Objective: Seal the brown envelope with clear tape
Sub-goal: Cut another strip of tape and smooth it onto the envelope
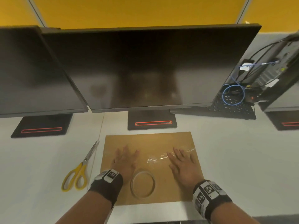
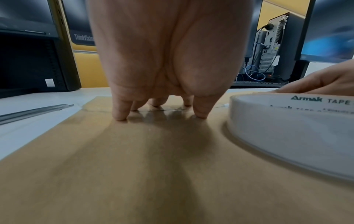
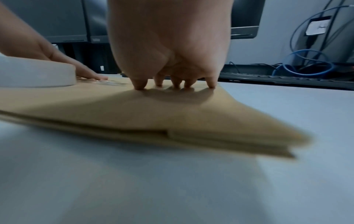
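Scissors (image 1: 79,168) lie loose on the surface (image 1: 234,159) at 9 o'clock of the brown envelope (image 1: 150,139), blades toward 1 o'clock, just beside its left edge. A wide leftward sweep could knock them.

Left hand (image 1: 125,160): fingers spread apart and flat, tips pressing the left end of the clear tape strip (image 1: 161,157); it clamps nothing. The strip runs left to right across the middle of the envelope.

Tape roll (image 1: 142,183) lies flat on the envelope at 6 o'clock of the strip, between the wrists and near both. Either forearm pulling back could drag it off the near edge.

Right hand (image 1: 182,165): also flat and splayed, fingertips on the right part of the strip, holding nothing.

Risks as I judge them:
- Strip looks wrinkled and glossy mid-span, so air is probably trapped; smoothing from both ends inward would lock the crease in.
- Right wrist view shows the envelope's near right corner lifted, layers gaping. Pressure there could shift the flap under the tape.
- Envelope's near edge sits close to the surface's front edge; downward push with a pull toward 6 o'clock could slide it over.

Room: open surface at 3 o'clock. The monitor base (image 1: 152,122) sits just beyond the far edge at 12 o'clock, so little travel that way.
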`<state>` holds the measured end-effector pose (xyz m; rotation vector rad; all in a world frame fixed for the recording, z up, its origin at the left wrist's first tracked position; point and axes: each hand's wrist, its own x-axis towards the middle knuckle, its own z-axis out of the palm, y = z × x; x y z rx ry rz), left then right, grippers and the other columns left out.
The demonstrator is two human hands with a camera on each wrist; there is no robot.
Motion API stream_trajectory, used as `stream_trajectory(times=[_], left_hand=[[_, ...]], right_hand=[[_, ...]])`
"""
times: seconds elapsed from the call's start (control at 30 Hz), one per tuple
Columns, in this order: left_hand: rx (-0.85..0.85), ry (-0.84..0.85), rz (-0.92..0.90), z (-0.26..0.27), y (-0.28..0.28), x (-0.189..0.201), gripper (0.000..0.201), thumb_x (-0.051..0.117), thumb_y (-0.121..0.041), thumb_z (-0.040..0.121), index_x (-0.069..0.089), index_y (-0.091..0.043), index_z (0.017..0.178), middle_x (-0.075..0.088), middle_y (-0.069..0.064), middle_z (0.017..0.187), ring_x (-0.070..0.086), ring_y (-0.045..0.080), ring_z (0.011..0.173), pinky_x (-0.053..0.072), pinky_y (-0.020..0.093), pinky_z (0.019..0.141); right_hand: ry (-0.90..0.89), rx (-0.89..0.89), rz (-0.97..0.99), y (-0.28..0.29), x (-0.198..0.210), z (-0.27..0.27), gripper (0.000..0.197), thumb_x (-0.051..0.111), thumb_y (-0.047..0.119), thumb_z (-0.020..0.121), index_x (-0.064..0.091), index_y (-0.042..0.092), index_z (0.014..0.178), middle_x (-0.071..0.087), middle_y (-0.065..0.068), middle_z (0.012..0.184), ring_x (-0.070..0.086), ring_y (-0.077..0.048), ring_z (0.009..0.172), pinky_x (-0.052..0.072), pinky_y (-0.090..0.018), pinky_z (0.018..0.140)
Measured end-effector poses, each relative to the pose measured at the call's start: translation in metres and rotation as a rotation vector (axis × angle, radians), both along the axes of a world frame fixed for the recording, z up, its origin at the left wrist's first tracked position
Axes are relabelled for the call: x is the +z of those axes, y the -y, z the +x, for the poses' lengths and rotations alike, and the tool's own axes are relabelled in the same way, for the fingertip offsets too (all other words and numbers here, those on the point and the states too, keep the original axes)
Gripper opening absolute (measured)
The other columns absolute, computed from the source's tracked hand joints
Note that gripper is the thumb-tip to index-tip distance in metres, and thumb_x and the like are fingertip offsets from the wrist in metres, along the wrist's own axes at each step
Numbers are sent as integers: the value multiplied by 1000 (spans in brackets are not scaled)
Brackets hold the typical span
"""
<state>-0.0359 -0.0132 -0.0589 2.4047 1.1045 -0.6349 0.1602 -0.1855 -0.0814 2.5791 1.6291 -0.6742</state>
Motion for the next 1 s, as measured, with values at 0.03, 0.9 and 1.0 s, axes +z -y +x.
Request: stream_trajectory(times=[0.03,0.9,1.0], left_hand=[[4,4,0,0,0,-1,58,32,-31,101,3,-45,150,-19,6,160,-16,41,145,11,53,118],[-17,-21,121,12,7,13,58,38,-35,98,14,-39,150,-4,8,161,2,34,147,21,54,115],[-12,-3,143,24,15,11,60,36,-28,98,9,-29,152,-13,8,161,-5,31,149,13,53,119]], right_hand=[[-2,-53,0,4,0,3,81,-9,74,76,2,41,149,-6,11,159,-2,-15,148,-2,-45,117],[-488,-172,209,-25,35,-61,18,59,17,85,67,16,101,70,-8,99,64,-23,88,51,-30,82],[-513,-285,267,-17,37,-44,14,59,15,87,67,13,98,70,-8,95,60,-18,82,50,-26,73]])
